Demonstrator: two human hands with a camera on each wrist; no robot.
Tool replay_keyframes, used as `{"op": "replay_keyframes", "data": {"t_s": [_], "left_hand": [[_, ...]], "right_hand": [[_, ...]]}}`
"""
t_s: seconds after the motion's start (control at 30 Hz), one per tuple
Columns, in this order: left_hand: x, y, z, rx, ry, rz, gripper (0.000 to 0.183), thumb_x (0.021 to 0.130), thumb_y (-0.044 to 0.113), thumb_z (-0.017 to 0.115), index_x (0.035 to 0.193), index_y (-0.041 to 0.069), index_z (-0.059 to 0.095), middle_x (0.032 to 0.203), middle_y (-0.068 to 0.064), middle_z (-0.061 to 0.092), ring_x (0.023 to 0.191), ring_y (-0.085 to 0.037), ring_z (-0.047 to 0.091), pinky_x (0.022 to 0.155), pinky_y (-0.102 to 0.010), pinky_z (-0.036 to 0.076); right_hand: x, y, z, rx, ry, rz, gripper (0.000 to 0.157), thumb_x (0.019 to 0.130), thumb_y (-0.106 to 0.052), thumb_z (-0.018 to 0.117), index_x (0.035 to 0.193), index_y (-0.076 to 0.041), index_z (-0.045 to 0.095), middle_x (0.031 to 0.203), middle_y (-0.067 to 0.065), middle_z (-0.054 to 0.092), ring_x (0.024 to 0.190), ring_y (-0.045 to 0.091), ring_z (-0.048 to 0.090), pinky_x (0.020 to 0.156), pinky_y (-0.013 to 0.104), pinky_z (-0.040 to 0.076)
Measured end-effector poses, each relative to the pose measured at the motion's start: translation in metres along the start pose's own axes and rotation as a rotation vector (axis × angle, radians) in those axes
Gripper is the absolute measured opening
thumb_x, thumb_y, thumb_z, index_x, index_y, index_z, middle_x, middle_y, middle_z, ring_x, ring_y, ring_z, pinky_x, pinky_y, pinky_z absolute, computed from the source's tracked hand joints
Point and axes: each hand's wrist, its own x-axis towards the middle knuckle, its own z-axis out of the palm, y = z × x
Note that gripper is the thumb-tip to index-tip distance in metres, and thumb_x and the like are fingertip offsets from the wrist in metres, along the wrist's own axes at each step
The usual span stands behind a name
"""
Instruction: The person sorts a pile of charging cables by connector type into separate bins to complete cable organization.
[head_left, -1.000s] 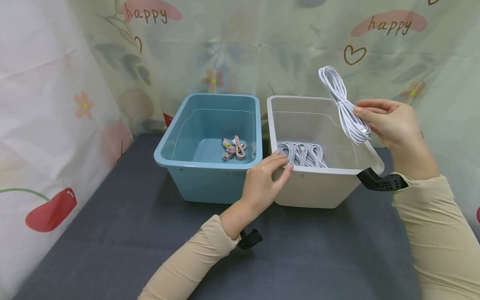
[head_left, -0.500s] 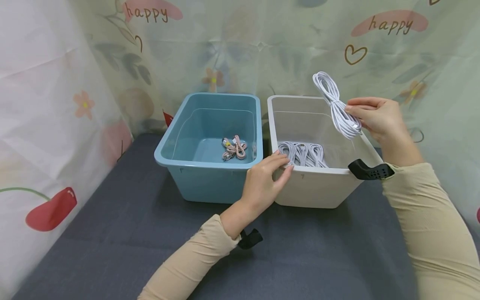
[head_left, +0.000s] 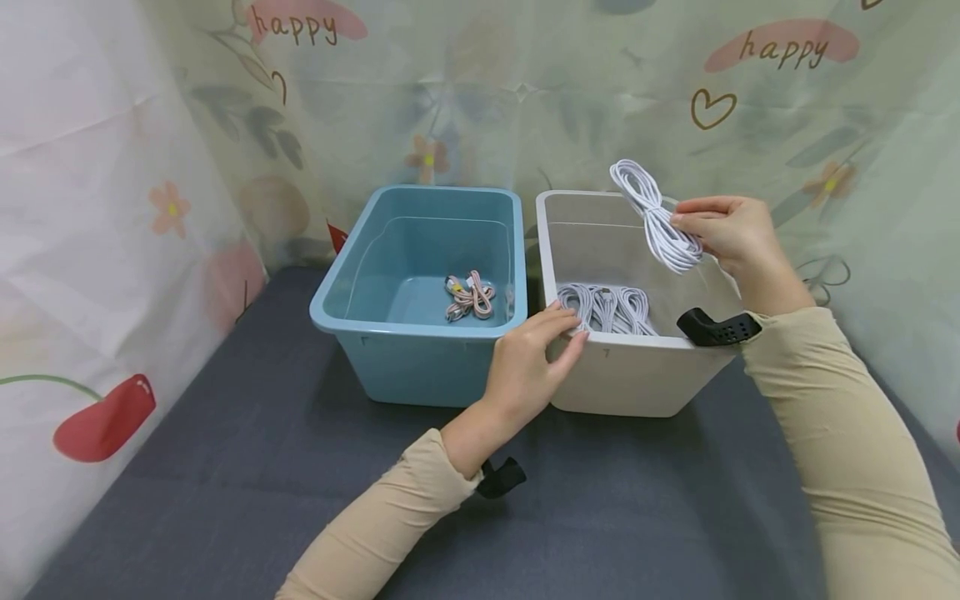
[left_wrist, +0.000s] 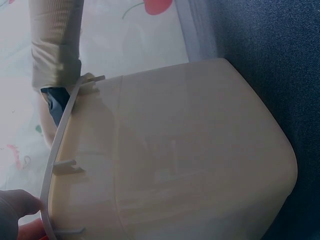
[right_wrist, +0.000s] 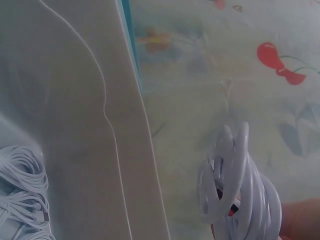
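Observation:
My right hand (head_left: 731,237) pinches a coiled bundle of white cable (head_left: 656,221), tied at its middle, above the right side of the light grey bin (head_left: 637,354). The bundle leans up to the left and overlaps the bin's back rim in the head view; its loops (right_wrist: 245,195) show close up in the right wrist view. Several similar coiled white cables (head_left: 607,308) lie side by side inside the grey bin, one showing a metal plug. My left hand (head_left: 528,358) grips that bin's front left rim, thumb outside.
Left of the grey bin stands a blue bin (head_left: 420,367) holding small pinkish cables (head_left: 470,296). Both bins rest on a dark grey cloth (head_left: 247,500). A printed curtain (head_left: 480,92) hangs close behind them.
My right hand has carried the white cable bundle left and lower, from beyond the grey bin's right rim to over the bin. The left hand stays on the rim.

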Motion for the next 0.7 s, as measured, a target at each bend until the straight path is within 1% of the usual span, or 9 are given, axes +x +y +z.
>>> {"op": "replay_keyframes", "data": {"t_s": [0.07,0.13,0.3,0.43,0.7], "left_hand": [[0.0,0.0,0.0,-0.003,-0.001,0.001,0.023,0.089,0.021,0.063,0.106,0.007,0.071,0.114,-0.005,0.069,0.119,-0.017,0.058,0.099,-0.028,0.048],[0.0,0.0,0.0,-0.004,-0.004,0.0,0.023,0.089,0.02,0.063,0.106,0.007,0.071,0.114,-0.005,0.069,0.12,-0.017,0.058,0.099,-0.028,0.048],[0.0,0.0,0.0,-0.007,-0.004,0.001,0.023,0.089,0.02,0.063,0.106,0.007,0.071,0.114,-0.005,0.069,0.12,-0.017,0.058,0.099,-0.028,0.048],[0.0,0.0,0.0,-0.005,0.001,0.001,0.023,0.089,0.02,0.063,0.106,0.007,0.071,0.114,-0.005,0.069,0.119,-0.017,0.058,0.098,-0.028,0.048],[0.0,0.0,0.0,-0.006,0.001,-0.007,0.023,0.089,0.02,0.063,0.106,0.007,0.071,0.114,-0.004,0.069,0.119,-0.016,0.058,0.099,-0.027,0.048]], "right_hand": [[0.002,0.0,0.001,-0.012,0.004,0.01,0.019,0.078,-0.011,0.073,0.068,-0.026,0.069,0.062,-0.016,0.067,0.062,-0.003,0.059,0.055,0.012,0.048],[0.003,0.001,0.001,-0.035,0.016,0.01,0.018,0.078,-0.012,0.073,0.068,-0.025,0.069,0.065,-0.017,0.065,0.062,-0.003,0.058,0.055,0.012,0.048],[0.007,0.003,0.001,-0.055,0.027,-0.022,0.022,0.08,-0.011,0.072,0.064,-0.026,0.069,0.066,-0.015,0.061,0.059,-0.003,0.056,0.054,0.011,0.048],[0.01,0.005,0.002,-0.061,0.022,-0.051,0.028,0.08,-0.008,0.07,0.061,-0.028,0.068,0.063,-0.015,0.061,0.057,-0.005,0.056,0.053,0.01,0.048],[0.015,0.007,0.002,-0.11,0.021,-0.061,0.036,0.081,-0.005,0.069,0.056,-0.031,0.065,0.06,-0.016,0.06,0.056,-0.006,0.055,0.052,0.01,0.048]]}}
